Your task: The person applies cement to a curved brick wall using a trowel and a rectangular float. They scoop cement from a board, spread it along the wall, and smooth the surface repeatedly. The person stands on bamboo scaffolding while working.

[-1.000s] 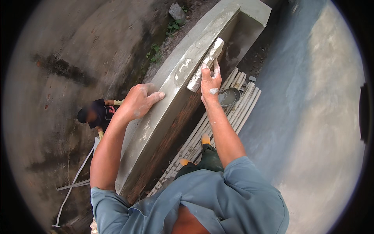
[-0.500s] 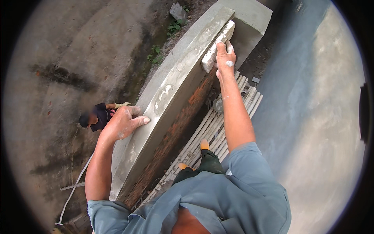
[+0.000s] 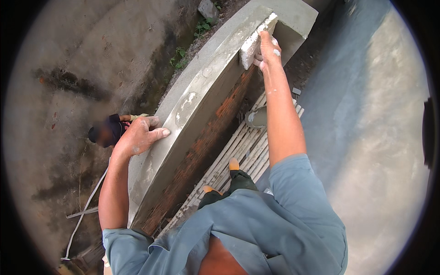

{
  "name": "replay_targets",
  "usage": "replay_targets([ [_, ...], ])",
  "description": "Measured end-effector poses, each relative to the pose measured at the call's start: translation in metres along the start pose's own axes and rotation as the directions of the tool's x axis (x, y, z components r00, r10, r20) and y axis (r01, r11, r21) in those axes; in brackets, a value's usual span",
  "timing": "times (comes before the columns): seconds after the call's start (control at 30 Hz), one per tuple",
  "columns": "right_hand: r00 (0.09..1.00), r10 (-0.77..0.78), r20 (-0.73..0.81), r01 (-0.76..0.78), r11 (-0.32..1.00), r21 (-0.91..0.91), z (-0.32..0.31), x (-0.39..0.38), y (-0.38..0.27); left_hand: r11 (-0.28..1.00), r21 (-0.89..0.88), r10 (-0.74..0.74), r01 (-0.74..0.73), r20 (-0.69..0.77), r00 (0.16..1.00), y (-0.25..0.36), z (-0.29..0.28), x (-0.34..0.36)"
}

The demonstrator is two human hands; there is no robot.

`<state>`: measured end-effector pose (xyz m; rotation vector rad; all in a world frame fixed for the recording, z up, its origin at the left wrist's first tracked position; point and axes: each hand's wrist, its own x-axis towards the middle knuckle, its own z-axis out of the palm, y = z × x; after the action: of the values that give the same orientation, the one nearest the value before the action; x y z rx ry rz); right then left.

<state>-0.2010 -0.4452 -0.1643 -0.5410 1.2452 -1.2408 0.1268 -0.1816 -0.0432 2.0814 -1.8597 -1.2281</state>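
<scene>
My right hand (image 3: 269,52) grips a rough white block (image 3: 250,48) that looks like foam. Fingers and thumb wrap its right side, and the block lies against the inner upper edge of a grey plastered parapet (image 3: 208,75), near its far end. My left hand (image 3: 141,136) leans on the parapet's top at the near left, thumb stretched out and apart from the fingers. Nothing shows in it, though some fingertips are partly hidden. White residue marks both hands. Pale patches (image 3: 187,106) roughen the coating between my hands.
Light poles (image 3: 238,146) laid side by side form a platform under my feet, with a round container (image 3: 256,118) on them. Exposed brick (image 3: 197,158) lines the wall's inner face. Far below on the left stands another person (image 3: 114,128); a grey-blue surface (image 3: 348,151) spreads on the right.
My right hand has moved slightly up and tilted the white block, so more of its near face shows. My left hand stays on the parapet, while the whole view has shifted a little.
</scene>
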Motion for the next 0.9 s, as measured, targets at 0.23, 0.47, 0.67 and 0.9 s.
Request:
replay_targets([
  [0.23,0.986,0.169,0.013,-0.169,0.985,0.015,0.003,-0.014,-0.012,0.999,-0.006,-0.049,0.049,0.022,0.999,0.001,-0.002,-0.002],
  [0.47,0.980,0.174,-0.093,-0.170,0.984,0.044,0.005,0.008,-0.007,0.998,-0.014,-0.056,0.056,0.019,0.998,0.004,-0.002,-0.004],
  [0.67,0.959,0.285,0.008,-0.284,0.952,0.114,-0.009,0.009,0.052,0.997,0.017,-0.073,0.072,0.014,0.997,0.001,-0.001,-0.003],
  [0.9,0.963,-0.267,-0.024,0.268,0.961,0.071,0.000,0.003,0.027,0.999,-0.029,-0.032,0.033,0.021,0.999,-0.007,0.000,0.001],
])
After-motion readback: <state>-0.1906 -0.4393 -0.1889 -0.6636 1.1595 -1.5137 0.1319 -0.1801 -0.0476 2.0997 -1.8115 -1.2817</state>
